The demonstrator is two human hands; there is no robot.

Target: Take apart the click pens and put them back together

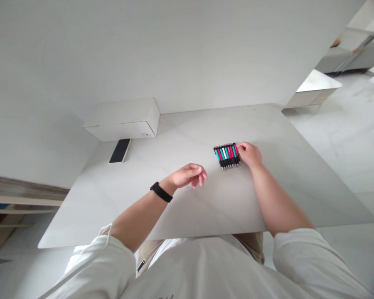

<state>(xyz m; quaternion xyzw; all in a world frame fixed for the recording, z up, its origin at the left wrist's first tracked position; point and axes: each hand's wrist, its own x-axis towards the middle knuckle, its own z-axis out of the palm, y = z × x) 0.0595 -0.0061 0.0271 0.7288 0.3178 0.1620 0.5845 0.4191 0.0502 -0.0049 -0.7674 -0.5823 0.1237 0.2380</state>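
A row of several pens (pixel 227 156) lies side by side on the white table, right of centre. Their barrels are red, teal and white, with black grips and silver tips toward me. My right hand (pixel 250 154) is at the row's right end, its thumb and fingers pinched on the upper part of the outermost pen; the fingertips are partly hidden. To the left of the pens, my left hand (pixel 189 175) hovers over the table, apart from them. Its fingers are loosely bent and spread, with nothing in them. A black band (pixel 161 192) circles my left wrist.
A white box (pixel 121 120) stands at the table's back left against the wall. In front of it lies a phone (pixel 120 150) with a dark screen. The table's front edge (pixel 205 236) runs close to my body. Wooden shelving (pixel 21 199) is off to the left.
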